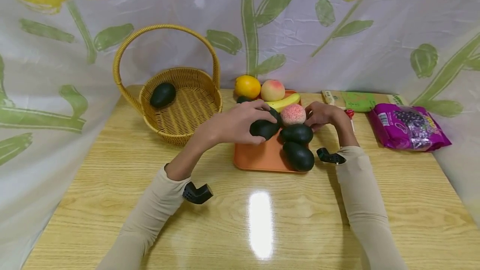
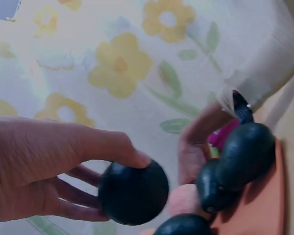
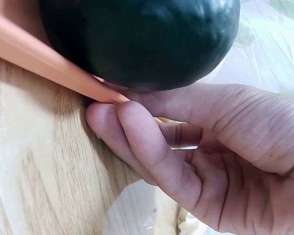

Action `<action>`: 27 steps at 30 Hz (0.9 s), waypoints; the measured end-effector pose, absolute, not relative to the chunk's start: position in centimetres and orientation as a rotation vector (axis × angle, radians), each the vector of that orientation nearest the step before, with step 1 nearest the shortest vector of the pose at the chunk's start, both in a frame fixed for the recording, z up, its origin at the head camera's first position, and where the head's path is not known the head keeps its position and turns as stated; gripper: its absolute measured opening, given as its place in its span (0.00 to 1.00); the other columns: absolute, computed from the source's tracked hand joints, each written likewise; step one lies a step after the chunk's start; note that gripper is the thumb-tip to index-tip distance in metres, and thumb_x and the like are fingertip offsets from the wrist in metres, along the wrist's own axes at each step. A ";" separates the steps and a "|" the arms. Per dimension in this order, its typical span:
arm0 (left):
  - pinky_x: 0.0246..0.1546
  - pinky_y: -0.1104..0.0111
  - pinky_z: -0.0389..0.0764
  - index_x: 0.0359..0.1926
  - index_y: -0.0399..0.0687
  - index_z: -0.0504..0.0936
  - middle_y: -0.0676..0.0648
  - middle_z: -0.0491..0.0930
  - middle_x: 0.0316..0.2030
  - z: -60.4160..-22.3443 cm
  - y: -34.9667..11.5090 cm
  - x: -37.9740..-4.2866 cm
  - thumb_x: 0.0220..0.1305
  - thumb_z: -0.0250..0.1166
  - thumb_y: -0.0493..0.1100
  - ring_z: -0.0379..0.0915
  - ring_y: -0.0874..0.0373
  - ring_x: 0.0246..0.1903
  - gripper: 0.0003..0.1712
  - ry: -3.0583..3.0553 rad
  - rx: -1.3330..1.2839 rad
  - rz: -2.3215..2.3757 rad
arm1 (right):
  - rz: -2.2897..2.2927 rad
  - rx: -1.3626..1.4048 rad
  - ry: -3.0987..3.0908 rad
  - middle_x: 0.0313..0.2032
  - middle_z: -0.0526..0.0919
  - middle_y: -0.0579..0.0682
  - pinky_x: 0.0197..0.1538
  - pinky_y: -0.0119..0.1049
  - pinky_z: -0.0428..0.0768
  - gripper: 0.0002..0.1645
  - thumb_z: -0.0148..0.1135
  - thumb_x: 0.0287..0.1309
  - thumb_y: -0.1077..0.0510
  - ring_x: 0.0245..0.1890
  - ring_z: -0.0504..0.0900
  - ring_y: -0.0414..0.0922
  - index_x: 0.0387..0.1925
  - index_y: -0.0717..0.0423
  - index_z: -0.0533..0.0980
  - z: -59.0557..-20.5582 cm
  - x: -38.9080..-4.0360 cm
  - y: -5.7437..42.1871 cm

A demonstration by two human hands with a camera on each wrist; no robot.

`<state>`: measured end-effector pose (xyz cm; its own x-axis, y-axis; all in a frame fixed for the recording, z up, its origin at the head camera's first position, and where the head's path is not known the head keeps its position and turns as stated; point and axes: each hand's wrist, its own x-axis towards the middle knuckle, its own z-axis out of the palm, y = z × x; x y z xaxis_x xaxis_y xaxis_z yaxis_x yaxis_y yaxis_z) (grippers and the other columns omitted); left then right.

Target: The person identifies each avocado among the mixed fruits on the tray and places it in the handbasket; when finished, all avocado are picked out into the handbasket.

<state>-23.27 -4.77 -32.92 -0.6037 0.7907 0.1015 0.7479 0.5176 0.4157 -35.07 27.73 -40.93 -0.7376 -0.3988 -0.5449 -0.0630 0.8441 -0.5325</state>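
Observation:
My left hand grips a dark green avocado over the orange tray, thumb on one side and fingers on the other. On the tray's right side, my right hand pinches the rim between thumb and curled fingers. Close to that thumb is an avocado. Two avocados lie at the tray's right, one behind the other. A pink speckled peach, a banana, another peach and a yellow lemon-like fruit sit farther back.
At the left stands a wicker basket with a tall handle and one avocado inside. To the right are a purple grape-printed bag, a red lollipop and a flat green-and-tan package. A flowered curtain hangs behind the wooden table.

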 end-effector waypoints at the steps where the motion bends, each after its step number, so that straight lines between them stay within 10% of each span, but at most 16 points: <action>1: 0.65 0.55 0.79 0.61 0.48 0.85 0.40 0.75 0.66 -32.7 -5.1 -23.3 0.62 0.73 0.46 0.76 0.46 0.62 0.26 2.676 1.333 0.677 | -0.647 -0.333 2.337 0.48 0.81 0.60 0.37 0.30 0.84 0.26 0.67 0.63 0.60 0.33 0.81 0.40 0.59 0.71 0.75 -40.9 -35.1 27.7; 27: 0.56 0.48 0.85 0.66 0.46 0.81 0.37 0.76 0.61 -29.5 -11.9 -23.9 0.66 0.73 0.50 0.76 0.40 0.57 0.30 3.177 0.566 1.050 | -0.645 -0.287 2.334 0.51 0.79 0.61 0.38 0.30 0.85 0.27 0.66 0.63 0.60 0.35 0.81 0.40 0.60 0.70 0.74 -41.4 -35.5 27.7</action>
